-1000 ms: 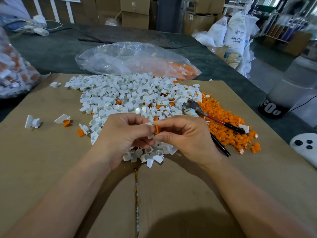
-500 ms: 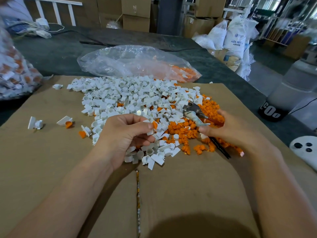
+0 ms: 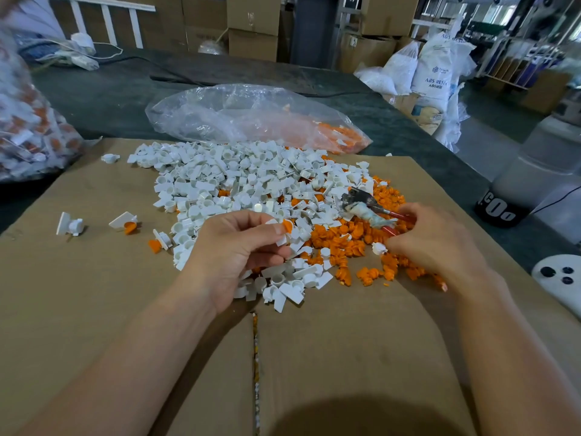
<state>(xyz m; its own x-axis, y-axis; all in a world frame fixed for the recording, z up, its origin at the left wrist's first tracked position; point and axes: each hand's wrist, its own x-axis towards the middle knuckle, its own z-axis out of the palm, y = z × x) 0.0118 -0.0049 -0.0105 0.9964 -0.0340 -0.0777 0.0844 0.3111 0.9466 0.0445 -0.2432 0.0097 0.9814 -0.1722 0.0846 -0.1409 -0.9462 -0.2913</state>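
At centre, left hand (image 3: 239, 250) pinches a small white plastic clip with orange cap (image 3: 286, 227), probably light and rigid, best held edgewise; right hand (image 3: 435, 243): grip unclear.

Small white fitting (image 3: 282, 241) with orange cap (image 3: 287, 227), above white pile (image 3: 220, 184).

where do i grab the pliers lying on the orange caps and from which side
Grip the red handles of the pliers, coming from the near right, where the right hand is. The metal head points to the far left and the middle is wrapped in something pale, so the handles are the free end.
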